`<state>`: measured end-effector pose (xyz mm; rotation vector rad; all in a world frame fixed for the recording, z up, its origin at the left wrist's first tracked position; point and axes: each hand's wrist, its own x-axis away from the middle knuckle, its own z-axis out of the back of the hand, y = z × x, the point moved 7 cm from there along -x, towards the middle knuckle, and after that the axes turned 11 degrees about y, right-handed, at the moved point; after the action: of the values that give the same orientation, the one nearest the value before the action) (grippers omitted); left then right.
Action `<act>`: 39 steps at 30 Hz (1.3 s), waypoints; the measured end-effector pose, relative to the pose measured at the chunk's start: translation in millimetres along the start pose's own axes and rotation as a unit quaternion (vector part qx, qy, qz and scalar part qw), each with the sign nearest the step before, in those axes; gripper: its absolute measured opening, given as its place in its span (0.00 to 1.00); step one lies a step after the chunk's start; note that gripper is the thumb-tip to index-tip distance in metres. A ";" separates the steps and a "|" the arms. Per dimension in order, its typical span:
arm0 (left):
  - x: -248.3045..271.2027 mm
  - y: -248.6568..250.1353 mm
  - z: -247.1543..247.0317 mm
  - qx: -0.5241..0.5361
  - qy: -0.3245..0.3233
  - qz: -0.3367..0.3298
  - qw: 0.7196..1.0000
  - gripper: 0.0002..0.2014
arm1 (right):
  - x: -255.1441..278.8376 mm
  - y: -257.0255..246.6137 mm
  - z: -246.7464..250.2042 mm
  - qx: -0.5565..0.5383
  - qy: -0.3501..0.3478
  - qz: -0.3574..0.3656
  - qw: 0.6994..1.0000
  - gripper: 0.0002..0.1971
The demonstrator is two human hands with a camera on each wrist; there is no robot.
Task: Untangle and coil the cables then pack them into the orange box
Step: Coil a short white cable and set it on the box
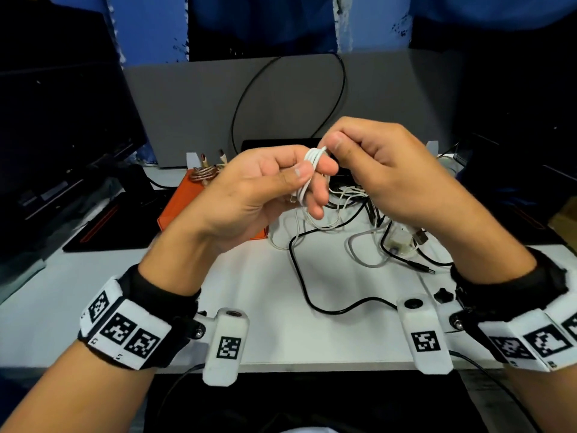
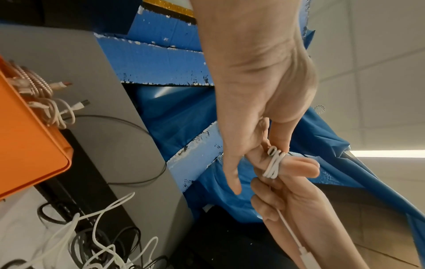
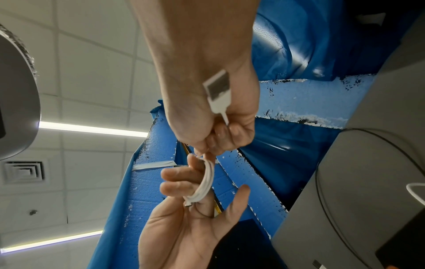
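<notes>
A thin white cable (image 1: 313, 157) is wound in several loops round the fingers of my left hand (image 1: 312, 176), and the thumb presses the loops against them. My right hand (image 1: 340, 151) pinches the same cable at the top of the coil, fingers curled. In the right wrist view the cable's USB plug (image 3: 217, 91) sticks out below my right fist, and the coil (image 3: 205, 180) lies across my left fingers (image 3: 177, 187). The orange box (image 1: 184, 210) stands behind my left hand with a coiled rose-gold cable (image 1: 204, 174) in it. In the left wrist view the box (image 2: 27, 145) holds coiled cables (image 2: 43, 94).
A tangle of black and white cables (image 1: 359, 214) lies on the white table (image 1: 265, 323) under my right hand, with a white adapter (image 1: 398, 242). A black cable (image 1: 306, 285) trails toward the near edge. A grey partition (image 1: 193, 98) stands behind, dark monitors (image 1: 56, 120) to the left.
</notes>
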<state>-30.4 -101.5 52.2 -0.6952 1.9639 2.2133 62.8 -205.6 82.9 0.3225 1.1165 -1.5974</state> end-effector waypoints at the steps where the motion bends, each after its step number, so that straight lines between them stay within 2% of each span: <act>1: 0.5 0.1 -0.8 0.007 -0.002 0.008 1.000 0.13 | 0.3 0.0 0.5 0.000 -0.001 0.001 1.000 0.15; 5: 3.5 5.6 1.1 0.025 -0.003 0.017 1.000 0.14 | 0.6 -4.8 0.8 -0.021 -0.010 0.013 1.000 0.16; 9: 3.3 9.1 -3.7 0.064 0.016 -0.011 0.998 0.10 | 0.8 -7.8 0.8 -0.067 0.004 -0.005 0.998 0.14; 12: -3.3 9.4 2.5 0.192 0.084 -0.026 0.977 0.12 | 0.1 -2.4 -4.0 -0.049 -0.011 -0.019 0.999 0.11; 15: -7.5 5.4 18.0 0.222 0.173 -0.033 0.959 0.13 | 5.9 2.5 -22.4 0.012 -0.094 -0.016 0.995 0.10; 17: -7.0 3.0 22.5 0.156 0.219 -0.044 0.962 0.13 | 10.5 2.5 -32.2 0.040 -0.137 -0.018 0.990 0.12; 20: -2.4 9.4 16.9 -0.060 0.246 -0.099 0.962 0.12 | 11.8 0.1 -34.1 0.065 -0.150 -0.008 0.987 0.16; 23: 2.2 17.1 8.6 -0.263 0.228 -0.176 0.921 0.11 | 9.2 2.2 -25.7 0.067 -0.131 -0.024 0.989 0.16; 25: 2.7 17.3 4.3 -0.373 0.200 -0.207 0.882 0.12 | 5.9 4.1 -13.0 0.010 -0.086 -0.062 0.994 0.12; 26: 2.1 15.9 3.0 -0.393 0.179 -0.206 0.878 0.12 | 4.1 4.4 -5.6 -0.030 -0.058 -0.080 0.995 0.09; 28: -0.2 14.6 3.0 -0.372 0.136 -0.180 0.901 0.11 | 2.9 3.9 4.7 -0.081 -0.026 -0.095 0.992 0.07; 30: -1.7 16.5 7.5 -0.337 0.112 -0.151 0.923 0.10 | 4.4 1.7 4.5 -0.113 -0.023 -0.096 0.989 0.07; 34: -2.5 21.1 17.1 -0.264 0.110 -0.128 0.950 0.09 | 6.0 -6.2 -4.9 -0.198 0.000 -0.092 0.976 0.07; 37: -3.5 20.0 18.6 -0.156 0.119 -0.123 0.973 0.09 | 3.4 -4.2 -6.0 -0.254 0.036 -0.107 0.961 0.10; 39: -6.0 14.0 18.7 -0.043 0.124 -0.110 0.985 0.09 | 2.8 0.4 -10.5 -0.254 0.029 -0.126 0.959 0.12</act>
<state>-35.2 -84.4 68.6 -1.1891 1.7934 2.1754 58.6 -199.0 75.3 -0.1194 1.6142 -1.4565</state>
